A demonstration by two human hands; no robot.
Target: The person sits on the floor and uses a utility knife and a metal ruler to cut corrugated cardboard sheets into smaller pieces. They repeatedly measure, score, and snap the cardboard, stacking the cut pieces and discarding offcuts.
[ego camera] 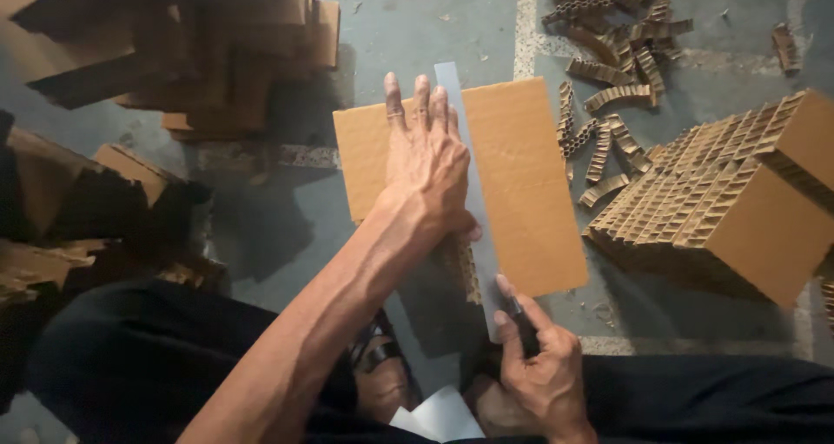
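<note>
Two hands work one cardboard panel (521,183) lying flat on the concrete floor (408,27): the left hand (426,162) presses spread fingers on it, and the right hand (543,366) is closed round a knife handle (526,331) at the near end of a metal straightedge (469,192). Judging by the cut strips (608,105) and stacked honeycomb blocks (738,201) at right, cutting appears well advanced; open floor remains ahead and near.

Bare forearms, dark trousers, dark sandal (375,350)

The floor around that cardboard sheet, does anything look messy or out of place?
Yes. Short honeycomb cardboard strips lie scattered at odd angles on the concrete floor, right of the cardboard sheet under the left hand. Nothing else stands out.
</note>
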